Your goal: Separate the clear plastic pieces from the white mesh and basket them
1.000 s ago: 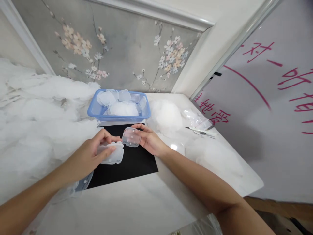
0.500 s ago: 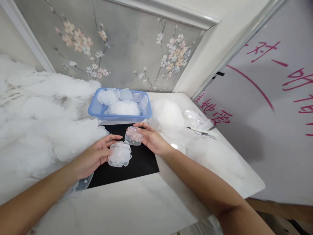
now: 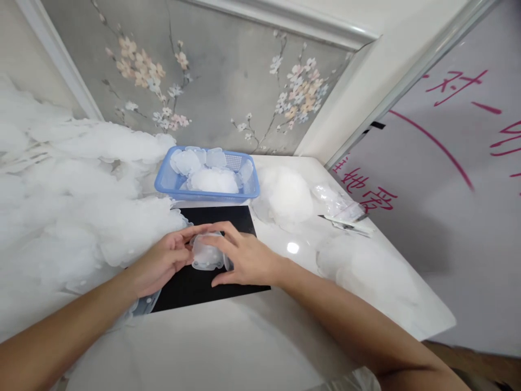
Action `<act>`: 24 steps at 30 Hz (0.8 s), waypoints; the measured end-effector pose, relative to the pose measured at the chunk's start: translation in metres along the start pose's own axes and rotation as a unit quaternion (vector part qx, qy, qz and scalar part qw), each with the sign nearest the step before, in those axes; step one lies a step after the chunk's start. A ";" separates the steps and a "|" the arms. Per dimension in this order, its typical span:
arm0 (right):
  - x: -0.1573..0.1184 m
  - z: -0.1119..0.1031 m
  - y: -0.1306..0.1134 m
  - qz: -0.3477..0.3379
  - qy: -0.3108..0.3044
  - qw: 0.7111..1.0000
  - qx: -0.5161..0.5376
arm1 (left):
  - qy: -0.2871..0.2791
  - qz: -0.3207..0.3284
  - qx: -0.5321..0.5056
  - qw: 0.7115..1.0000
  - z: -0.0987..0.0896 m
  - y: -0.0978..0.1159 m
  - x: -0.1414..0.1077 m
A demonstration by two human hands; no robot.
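Observation:
My left hand (image 3: 165, 260) is closed on the left edge of a small stack of translucent white plastic pieces (image 3: 207, 255), rounded with scalloped edges. My right hand (image 3: 248, 258) curves around the stack from the right. Its fingers touch the top edge of the stack, while its thumb reaches out below, apart from it. Another translucent edge shows against the right palm, partly hidden by the fingers. Both hands are over a black mat (image 3: 191, 293).
A large heap of similar translucent pieces (image 3: 61, 217) covers the left side. Behind the mat stands a blue basket (image 3: 163, 187) holding more. A white mound (image 3: 288, 198), clear plastic packets (image 3: 336, 201) and a whiteboard (image 3: 427, 217) are to the right.
My right hand has moved down and left, bringing its piece to the stack in my left hand. The hands were apart with separate pieces; now they meet. The view has shifted slightly.

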State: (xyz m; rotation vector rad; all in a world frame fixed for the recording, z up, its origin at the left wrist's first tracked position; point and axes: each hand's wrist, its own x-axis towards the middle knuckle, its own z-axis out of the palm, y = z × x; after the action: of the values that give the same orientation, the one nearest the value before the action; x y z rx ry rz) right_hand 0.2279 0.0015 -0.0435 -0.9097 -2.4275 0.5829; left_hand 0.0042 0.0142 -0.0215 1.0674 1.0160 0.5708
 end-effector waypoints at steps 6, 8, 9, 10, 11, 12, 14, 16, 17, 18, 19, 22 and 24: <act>-0.008 0.016 0.008 -0.012 0.035 0.999 -0.040 | 0.015 -0.019 -0.068 0.997 0.000 0.000 0.000; -0.012 0.015 0.012 -0.017 0.046 0.997 -0.057 | 0.016 -0.025 -0.067 0.997 0.000 0.000 0.000; -0.013 0.014 0.013 -0.019 0.049 0.996 -0.068 | 0.014 -0.027 -0.061 0.998 -0.001 0.001 -0.001; -0.014 0.013 0.013 -0.025 0.051 0.995 -0.079 | 0.012 -0.030 -0.051 0.998 -0.001 0.001 -0.001; -0.015 0.012 0.012 -0.035 0.050 0.995 -0.084 | 0.009 -0.032 -0.042 0.999 -0.002 0.001 -0.001; -0.015 0.011 0.011 -0.047 0.051 0.995 -0.076 | 0.007 -0.033 -0.035 0.999 -0.003 0.001 -0.001; -0.014 0.008 0.005 -0.057 0.070 0.996 0.001 | 0.002 -0.030 -0.032 0.999 -0.003 0.001 0.000; -0.012 0.004 0.000 0.002 0.134 0.982 0.130 | -0.006 -0.020 -0.048 0.999 -0.003 0.000 0.000; -0.011 0.001 -0.001 0.053 0.182 0.963 0.191 | -0.011 -0.014 -0.060 0.998 -0.002 0.000 0.001; -0.011 -0.001 -0.001 0.106 0.231 0.936 0.244 | -0.016 -0.010 -0.072 0.997 -0.002 -0.001 0.001; -0.010 -0.004 0.000 0.152 0.272 0.905 0.289 | -0.021 -0.007 -0.083 0.996 -0.002 -0.001 0.001; -0.009 -0.010 0.012 0.224 0.322 0.821 0.415 | -0.036 -0.015 -0.098 0.994 -0.002 0.000 0.001; -0.009 -0.011 0.020 0.255 0.305 0.794 0.459 | -0.041 -0.016 -0.098 0.994 -0.003 0.000 0.000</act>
State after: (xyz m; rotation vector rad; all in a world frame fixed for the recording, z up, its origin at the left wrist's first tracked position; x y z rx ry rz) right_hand 0.2499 0.0120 -0.0478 -1.0483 -1.0579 1.2640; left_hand 0.0018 0.0159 -0.0218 0.8912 0.8853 0.5836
